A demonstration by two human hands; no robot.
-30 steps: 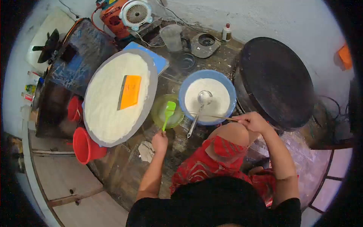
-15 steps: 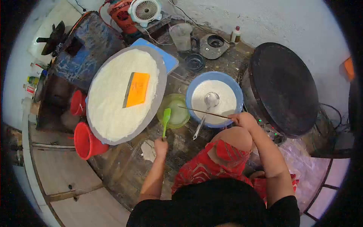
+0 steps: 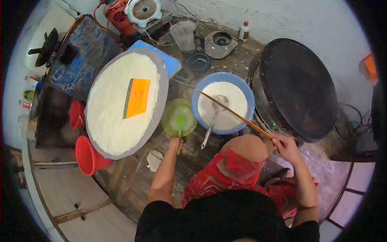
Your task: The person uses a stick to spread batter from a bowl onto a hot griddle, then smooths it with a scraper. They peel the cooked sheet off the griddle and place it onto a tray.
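My left hand (image 3: 175,143) is closed round the handle of a green spatula (image 3: 181,121), whose head is down in a translucent green bowl (image 3: 165,123) of cloudy liquid. In my right hand (image 3: 285,148) is one end of a long thin wooden stick (image 3: 238,116). The stick slants over a blue basin (image 3: 250,101) of white batter, its far tip near the basin's left rim. A metal ladle (image 3: 207,138) rests in the batter with its handle over the near rim. Right of the basin stands a round black griddle (image 3: 298,90), a green light lit at its base.
At left, a grey round board (image 3: 163,80) bears a wide white layer with an orange scraper (image 3: 138,98) on it. Two red buckets (image 3: 84,155) stand beyond its left side. A clear jug (image 3: 184,35), fan (image 3: 143,10) and white-capped bottle (image 3: 244,31) are at the back.
My left hand has brought the spatula head down into the green bowl. My right hand has moved right and towards me, and the stick now slants more steeply. The view has shifted slightly.
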